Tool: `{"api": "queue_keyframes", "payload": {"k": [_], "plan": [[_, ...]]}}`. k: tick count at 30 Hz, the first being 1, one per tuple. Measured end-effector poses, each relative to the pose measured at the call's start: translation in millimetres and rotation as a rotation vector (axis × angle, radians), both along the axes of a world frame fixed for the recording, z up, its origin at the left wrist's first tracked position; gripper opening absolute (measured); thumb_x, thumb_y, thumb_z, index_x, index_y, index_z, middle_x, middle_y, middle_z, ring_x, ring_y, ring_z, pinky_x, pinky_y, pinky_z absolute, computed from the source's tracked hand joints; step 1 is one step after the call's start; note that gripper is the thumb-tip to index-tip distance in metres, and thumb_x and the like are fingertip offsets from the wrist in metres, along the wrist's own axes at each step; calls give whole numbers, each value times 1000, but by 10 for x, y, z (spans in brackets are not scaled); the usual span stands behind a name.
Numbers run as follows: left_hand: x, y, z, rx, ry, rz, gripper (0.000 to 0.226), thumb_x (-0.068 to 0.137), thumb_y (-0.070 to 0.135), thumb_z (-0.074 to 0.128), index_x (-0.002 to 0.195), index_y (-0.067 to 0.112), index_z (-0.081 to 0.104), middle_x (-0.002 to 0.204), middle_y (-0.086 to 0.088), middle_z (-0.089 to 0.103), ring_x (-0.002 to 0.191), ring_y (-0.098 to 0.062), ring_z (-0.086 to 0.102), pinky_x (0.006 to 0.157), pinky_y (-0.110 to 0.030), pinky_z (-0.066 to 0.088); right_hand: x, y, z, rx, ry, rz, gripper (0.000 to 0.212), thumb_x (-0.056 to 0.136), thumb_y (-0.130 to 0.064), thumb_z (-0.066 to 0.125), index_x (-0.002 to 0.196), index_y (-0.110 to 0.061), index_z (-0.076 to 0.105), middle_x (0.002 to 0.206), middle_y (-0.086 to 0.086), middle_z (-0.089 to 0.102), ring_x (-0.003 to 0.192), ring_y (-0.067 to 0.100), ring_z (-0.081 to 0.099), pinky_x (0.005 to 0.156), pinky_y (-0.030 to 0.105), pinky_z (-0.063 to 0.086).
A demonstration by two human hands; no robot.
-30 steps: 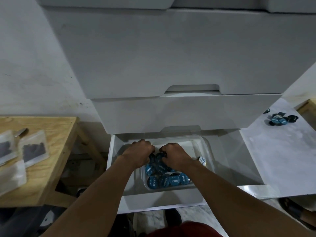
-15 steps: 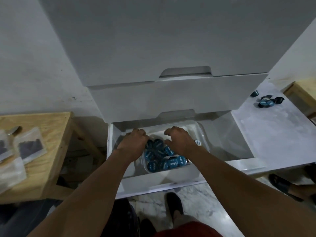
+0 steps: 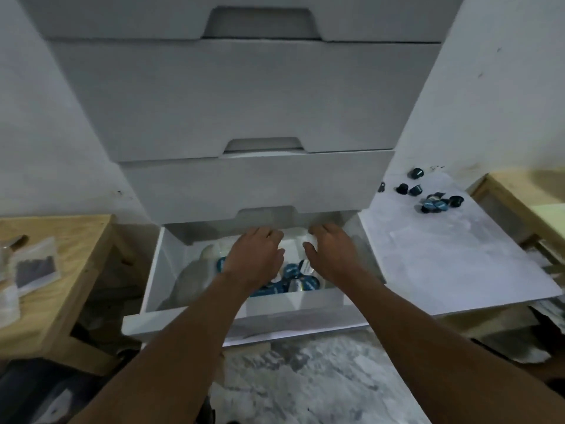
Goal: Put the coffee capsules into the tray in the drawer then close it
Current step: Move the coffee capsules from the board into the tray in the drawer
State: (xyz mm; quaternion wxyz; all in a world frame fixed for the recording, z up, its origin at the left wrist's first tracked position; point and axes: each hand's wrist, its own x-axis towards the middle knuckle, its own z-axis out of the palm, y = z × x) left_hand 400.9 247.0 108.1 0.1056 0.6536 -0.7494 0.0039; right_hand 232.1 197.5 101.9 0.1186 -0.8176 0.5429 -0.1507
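Observation:
The bottom white drawer (image 3: 195, 313) stands pulled out. Inside it lies a clear plastic tray (image 3: 195, 270) holding several blue-lidded coffee capsules (image 3: 301, 278). My left hand (image 3: 255, 258) hovers over the tray's left half, fingers apart and spread, nothing in it. My right hand (image 3: 330, 255) is just to the right, over the tray's far right corner, fingers loosely curled and empty. Several more dark capsules (image 3: 435, 203) lie loose on the white surface at the right.
Closed white drawers (image 3: 244, 96) stack above the open one. A wooden table (image 3: 61, 270) with small plastic bags (image 3: 35, 266) stands at the left. A white sheet-covered surface (image 3: 443, 264) lies at the right, a wooden frame (image 3: 526, 206) beyond it. Marble floor shows below.
Both hands have let go of the capsules in the tray and lifted apart, toward the back of the drawer. The camera has tilted, showing more of the cabinet and floor.

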Motion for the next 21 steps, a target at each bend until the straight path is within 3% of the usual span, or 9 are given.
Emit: {"api": "queue_keyframes", "payload": {"k": [5, 8, 11, 14, 17, 21], "plan": [[-990, -155, 161, -92, 6, -17, 33, 90, 26, 51, 116, 7, 55, 112, -14, 58, 104, -32, 53, 86, -40, 46, -1032, -81, 174, -103, -6, -34, 39, 92, -28, 52, 125, -8, 52, 122, 13, 55, 111, 30, 51, 92, 38, 44], [-1637, -214, 299, -137, -20, -55, 32, 78, 24, 68, 103, 4, 60, 96, -14, 64, 87, -32, 62, 72, -37, 53, -1739, -105, 254, -126, 19, -71, 41, 94, -30, 52, 129, -10, 48, 130, 12, 51, 117, 30, 49, 95, 37, 43], [-2181, -320, 430, -184, -55, -90, 40, 70, 28, 77, 101, 6, 64, 92, -10, 69, 82, -25, 67, 70, -31, 56, -2300, -104, 340, -125, 40, -127, 46, 95, -36, 49, 134, -13, 44, 139, 10, 47, 124, 27, 45, 100, 36, 41], [-2670, -403, 521, -172, -25, -103, 42, 80, 29, 69, 113, 4, 61, 108, -13, 67, 98, -26, 65, 85, -32, 52, -2730, -130, 382, -117, 40, -165, 48, 96, -37, 47, 137, -13, 43, 142, 10, 45, 128, 26, 44, 103, 36, 40], [-3050, -532, 513, -120, 10, -147, 47, 97, 30, 44, 136, 5, 40, 140, -13, 47, 128, -26, 44, 109, -33, 33, -3048, -204, 389, -98, 14, -211, 47, 95, -38, 48, 136, -14, 44, 141, 9, 46, 126, 25, 45, 103, 36, 41], [-3364, -783, 434, -140, 13, -199, 47, 98, 30, 39, 139, 6, 35, 142, -14, 43, 131, -25, 40, 110, -31, 30, -3361, -340, 312, -78, -1, -239, 46, 96, -37, 48, 134, -13, 44, 139, 8, 48, 125, 25, 46, 102, 35, 41]]}}
